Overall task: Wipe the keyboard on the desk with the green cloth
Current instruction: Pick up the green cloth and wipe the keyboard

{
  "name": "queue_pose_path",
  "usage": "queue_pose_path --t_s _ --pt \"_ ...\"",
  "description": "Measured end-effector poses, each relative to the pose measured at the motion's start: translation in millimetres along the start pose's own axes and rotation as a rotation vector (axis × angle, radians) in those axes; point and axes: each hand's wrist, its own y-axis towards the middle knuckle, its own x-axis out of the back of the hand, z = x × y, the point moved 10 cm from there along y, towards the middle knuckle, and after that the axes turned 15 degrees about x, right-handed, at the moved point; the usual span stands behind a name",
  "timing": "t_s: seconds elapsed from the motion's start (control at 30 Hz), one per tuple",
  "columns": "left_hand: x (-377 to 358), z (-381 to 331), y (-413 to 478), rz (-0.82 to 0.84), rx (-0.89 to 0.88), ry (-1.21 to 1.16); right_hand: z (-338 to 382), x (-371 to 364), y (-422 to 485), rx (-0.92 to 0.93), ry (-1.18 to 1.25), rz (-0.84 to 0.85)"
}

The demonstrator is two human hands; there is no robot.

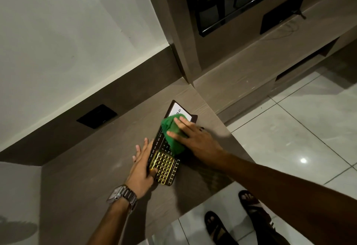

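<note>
Brown desk (108, 177), dark gold-keyed keyboard (164, 164), crumpled green cloth (172, 138)

The keyboard (164, 164) lies on the desk (96, 167), near its right edge. The cloth (172, 134) rests on the keyboard's far half under the right hand (195, 140). The left hand (142, 173) lies against its left side.

Bare forearms, no sleeves; a silver metal-link wristwatch (122, 196) on the left wrist; dark open-toed sandals (218, 227), probably black.
</note>
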Motion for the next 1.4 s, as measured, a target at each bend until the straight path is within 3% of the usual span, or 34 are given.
queue_pose_path --t_s 0.07,0.23,0.33,0.4,0.57,0.67,0.83,0.97,1.0,1.1,1.27,1.3,1.4 --pt "-0.2 -0.8 -0.2 -0.008 -0.013 0.029 4.9 -24.8 -13.7 -0.052 0.052 0.08" --pt "1.2 -8.7 -2.7 -0.05 -0.058 0.086 59.0 -43.3 -15.3 0.24 0.014 0.064" --pt "1.5 -8.8 -3.1 -0.058 -0.054 0.103 17.6 -17.6 -10.8 0.094 -0.101 0.01" --pt "1.0 -9.6 -3.4 -0.055 -0.052 0.11 -2.5 -30.5 -21.9 -0.004 -0.082 0.121" --pt "-0.4 -7.7 -2.3 -0.031 -0.058 0.11 52.8 -45.2 -14.6 0.309 -0.019 0.128" --pt "0.4 -7.1 -0.6 -0.035 -0.058 0.131 14.1 -9.3 1.6 0.124 -0.067 -0.014" --pt "2.6 -10.9 -5.4 -0.068 -0.07 0.157 -38.0 -12.4 -34.5 -0.195 -0.035 0.039" --pt "2.3 -11.5 -4.4 -0.078 -0.062 0.188 -87.2 33.5 -60.2 -0.658 0.074 -0.442" --pt "1.9 -10.9 -4.4 -0.071 -0.06 0.186 -89.0 35.8 -58.0 -0.689 0.079 -0.457" --pt "2.6 -11.6 -5.1 -0.063 -0.061 0.169 -47.1 7.5 -35.7 -0.491 0.05 -0.241" --pt "3.0 -12.7 -4.3 -0.059 -0.056 0.161 59.1 -57.8 -37.5 0.037 -0.008 0.039" --pt "2.7 -13.1 -4.6 -0.06 -0.059 0.16 48.2 -51.8 -34.8 0.023 -0.049 0.03" --pt "2.5 -13.0 -5.2 -0.066 -0.059 0.159 -34.5 -11.4 -20.8 -0.288 -0.148 -0.061"
